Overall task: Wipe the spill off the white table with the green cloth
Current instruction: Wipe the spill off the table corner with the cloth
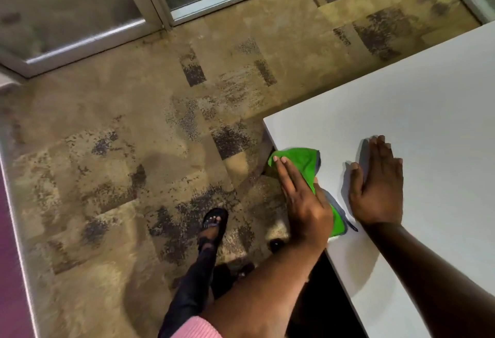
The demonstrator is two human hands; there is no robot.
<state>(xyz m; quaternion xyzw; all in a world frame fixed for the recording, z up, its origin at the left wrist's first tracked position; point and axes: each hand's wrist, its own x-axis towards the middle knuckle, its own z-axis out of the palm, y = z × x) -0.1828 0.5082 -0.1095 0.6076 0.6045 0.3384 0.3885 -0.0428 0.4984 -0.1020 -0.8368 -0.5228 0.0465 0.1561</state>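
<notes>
White table (pixel 401 123) occupies 3 o'clock; mottled carpet (pixel 134 137) elsewhere, glass partition (pixel 80 8) at 11. Left hand (pixel 302 198) flat, pressing green cloth (pixel 302 161) at table edge. Right hand (pixel 377 185) splayed flat beside it. Spill possibly hidden.

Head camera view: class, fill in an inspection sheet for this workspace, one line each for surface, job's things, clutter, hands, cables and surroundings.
Surface: flat white table, no spill visible on the bare part.
Job's things: bright green cloth with grey edging, lying at the table's left edge and partly overhanging it.
Clutter: nothing seen.
Hands: left hand pressed flat on the cloth, fingers extended; right hand flat, palm down on the bare table beside the cloth.
Cables: nothing seen.
Surroundings: mottled tan and dark carpet floor, metal-framed glass panels behind, a sandalled foot on the floor.
</notes>
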